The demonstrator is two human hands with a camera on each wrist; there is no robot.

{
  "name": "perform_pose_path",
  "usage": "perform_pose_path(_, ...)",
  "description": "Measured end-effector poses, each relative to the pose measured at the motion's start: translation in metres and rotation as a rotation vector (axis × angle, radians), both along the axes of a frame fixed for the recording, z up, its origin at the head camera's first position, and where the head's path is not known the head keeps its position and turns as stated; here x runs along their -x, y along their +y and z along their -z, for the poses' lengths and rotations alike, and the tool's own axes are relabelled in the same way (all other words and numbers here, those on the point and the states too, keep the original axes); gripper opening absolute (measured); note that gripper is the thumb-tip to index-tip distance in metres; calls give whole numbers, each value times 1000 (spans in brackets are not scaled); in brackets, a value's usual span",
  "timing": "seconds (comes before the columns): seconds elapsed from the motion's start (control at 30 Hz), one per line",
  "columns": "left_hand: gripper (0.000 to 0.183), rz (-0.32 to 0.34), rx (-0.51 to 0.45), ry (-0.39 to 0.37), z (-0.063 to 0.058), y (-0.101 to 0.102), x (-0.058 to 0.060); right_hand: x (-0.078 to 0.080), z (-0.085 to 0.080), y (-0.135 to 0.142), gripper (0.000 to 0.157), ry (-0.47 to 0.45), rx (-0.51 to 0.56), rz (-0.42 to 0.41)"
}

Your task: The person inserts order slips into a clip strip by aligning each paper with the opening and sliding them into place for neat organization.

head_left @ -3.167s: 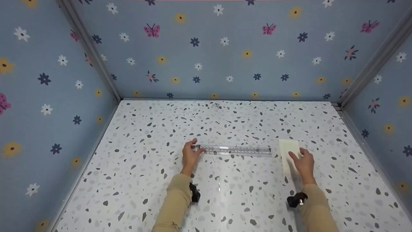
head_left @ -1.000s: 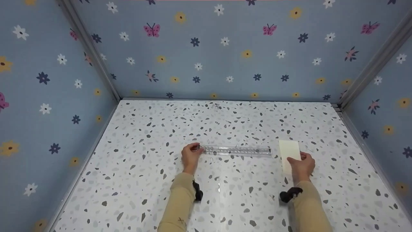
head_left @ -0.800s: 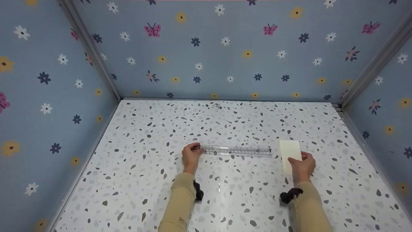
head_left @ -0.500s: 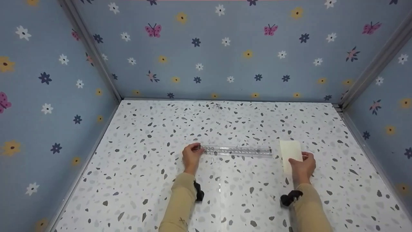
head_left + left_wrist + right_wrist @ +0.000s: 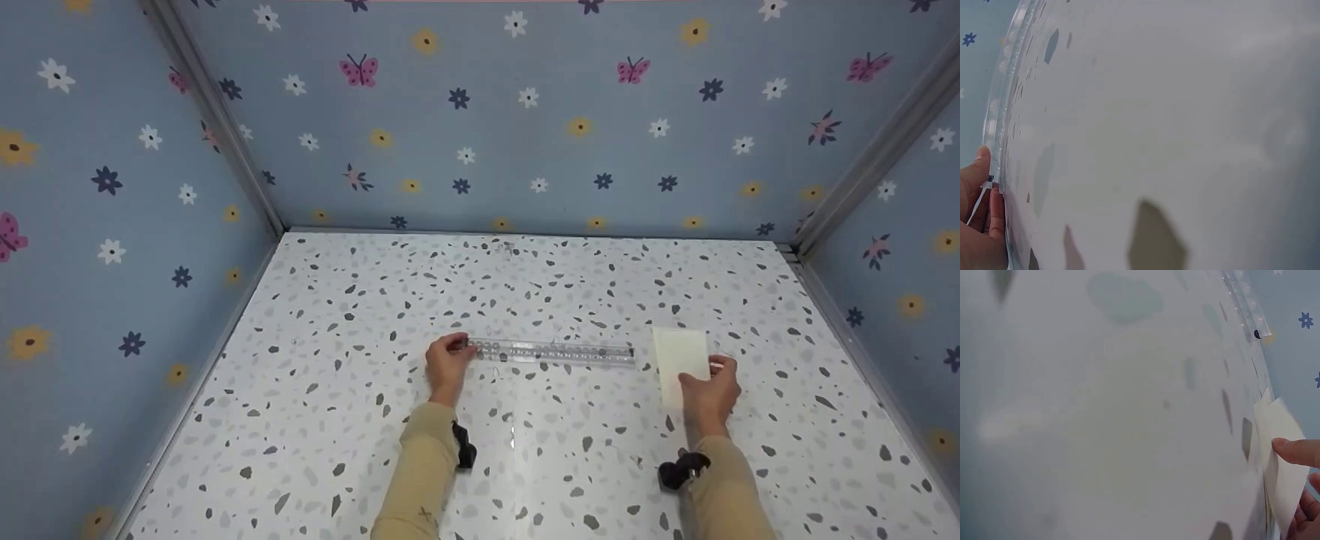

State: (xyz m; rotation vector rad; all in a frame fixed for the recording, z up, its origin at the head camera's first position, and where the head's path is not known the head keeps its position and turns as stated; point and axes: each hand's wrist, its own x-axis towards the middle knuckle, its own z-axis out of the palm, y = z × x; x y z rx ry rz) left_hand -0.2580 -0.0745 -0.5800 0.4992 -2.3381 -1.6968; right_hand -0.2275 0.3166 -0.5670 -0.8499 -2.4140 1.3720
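A long clear plastic case [image 5: 551,351] with a row of clear round pieces inside lies crosswise on the speckled table. My left hand [image 5: 448,367] pinches its left end; in the left wrist view the thumb [image 5: 980,164] presses on the clear case [image 5: 994,109]. To the right lies a cream paper sheet [image 5: 682,352], apart from the case. My right hand [image 5: 711,391] pinches it near the lower right edge. In the right wrist view the sheet [image 5: 1285,478] is bent up under the thumb [image 5: 1296,451], with another cream layer [image 5: 1264,410] beneath.
The white speckled table [image 5: 540,292] meets blue flowered panels [image 5: 510,157] at the back and both sides, with grey metal posts [image 5: 214,112] at the corners. Black camera mounts [image 5: 463,446] sit on both wrists.
From hovering over the paper, my right hand has come to pinch it and moved slightly right, its edge lifted. My left fingers have closed on the case's end; the case stays in place.
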Motion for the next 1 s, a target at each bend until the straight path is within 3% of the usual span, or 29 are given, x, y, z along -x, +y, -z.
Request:
perform_pose_path(0.3,26,6,6,0,0,0,0,-4,-4,0,53,57,-12,-22)
perform_pose_path(0.57,26,-4,9,3,0,0,-1,-8,-5,-1,52,35,-38,-43)
perform_pose_path(1.0,26,-7,11,-4,2,0,0,-17,-12,-4,52,-5,13,-69)
